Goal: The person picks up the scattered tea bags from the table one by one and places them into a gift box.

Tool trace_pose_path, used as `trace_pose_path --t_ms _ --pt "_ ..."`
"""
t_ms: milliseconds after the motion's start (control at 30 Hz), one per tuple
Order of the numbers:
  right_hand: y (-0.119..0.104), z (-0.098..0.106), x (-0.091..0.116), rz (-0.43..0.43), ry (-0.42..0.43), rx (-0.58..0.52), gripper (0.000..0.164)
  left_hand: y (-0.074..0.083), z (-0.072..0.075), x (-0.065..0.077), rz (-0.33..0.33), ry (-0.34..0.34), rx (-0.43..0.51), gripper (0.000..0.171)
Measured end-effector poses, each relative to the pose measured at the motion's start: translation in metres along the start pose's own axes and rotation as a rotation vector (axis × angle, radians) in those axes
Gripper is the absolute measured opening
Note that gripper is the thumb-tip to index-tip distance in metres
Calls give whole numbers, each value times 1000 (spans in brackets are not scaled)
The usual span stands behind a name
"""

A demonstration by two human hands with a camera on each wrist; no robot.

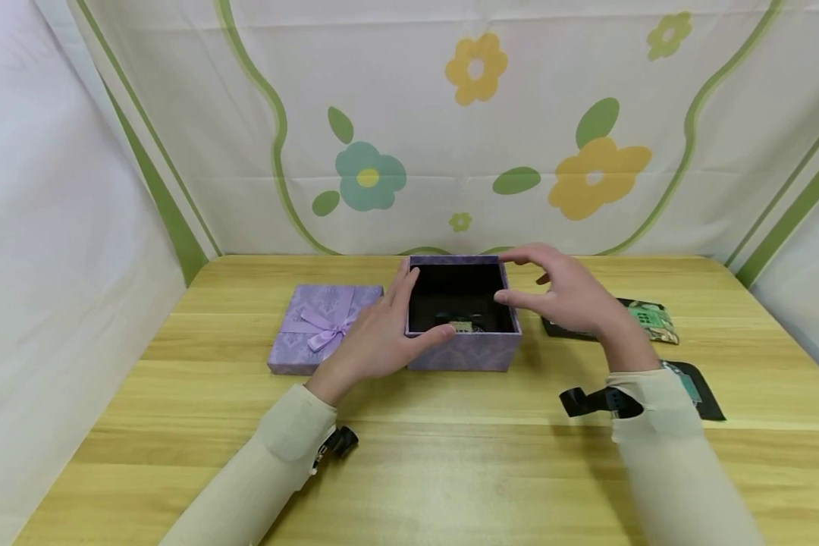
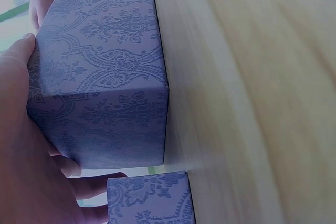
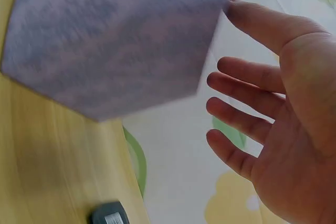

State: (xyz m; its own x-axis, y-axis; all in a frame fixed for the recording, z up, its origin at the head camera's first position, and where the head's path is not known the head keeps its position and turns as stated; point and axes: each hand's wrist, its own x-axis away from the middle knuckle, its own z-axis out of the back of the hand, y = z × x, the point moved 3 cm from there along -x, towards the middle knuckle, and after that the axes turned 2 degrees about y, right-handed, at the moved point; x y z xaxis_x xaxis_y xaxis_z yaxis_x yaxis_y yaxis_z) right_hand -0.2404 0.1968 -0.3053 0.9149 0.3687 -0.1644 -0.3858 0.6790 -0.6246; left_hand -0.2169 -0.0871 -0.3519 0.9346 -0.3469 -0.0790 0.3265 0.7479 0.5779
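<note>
A purple patterned gift box (image 1: 467, 354) stands upright on the table with its top uncovered. Inside its black interior lies a dark item with a small pale green patch (image 1: 462, 327); most of it is hidden by the front wall. My left hand (image 1: 375, 337) rests along the box's left side, fingers extended, thumb over the front rim. At the right rim is my right hand (image 1: 573, 296), fingers spread apart and its thumb tip right at the edge. In the right wrist view, this hand's palm (image 3: 299, 124) shows nothing held.
The matching lid (image 1: 293, 330), with a lilac ribbon bow, lies left of the box. Two flat dark packets with green parts lie on the right: one packet (image 1: 655, 322) behind the right wrist, another packet (image 1: 710, 398) beside the sleeve. A floral curtain (image 1: 409, 98) hangs behind the table.
</note>
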Motion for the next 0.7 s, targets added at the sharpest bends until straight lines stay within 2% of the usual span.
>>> trace_pose_path --t_ms 267,533,700 --pt "17 20 9 -33 60 -15 57 -1 0 0 -1 3 -7 114" --pt "41 33 17 -99 55 15 68 0 0 0 -6 0 -6 114" --pt "62 33 20 -143 9 53 75 -1 0 0 -3 5 -6 115"
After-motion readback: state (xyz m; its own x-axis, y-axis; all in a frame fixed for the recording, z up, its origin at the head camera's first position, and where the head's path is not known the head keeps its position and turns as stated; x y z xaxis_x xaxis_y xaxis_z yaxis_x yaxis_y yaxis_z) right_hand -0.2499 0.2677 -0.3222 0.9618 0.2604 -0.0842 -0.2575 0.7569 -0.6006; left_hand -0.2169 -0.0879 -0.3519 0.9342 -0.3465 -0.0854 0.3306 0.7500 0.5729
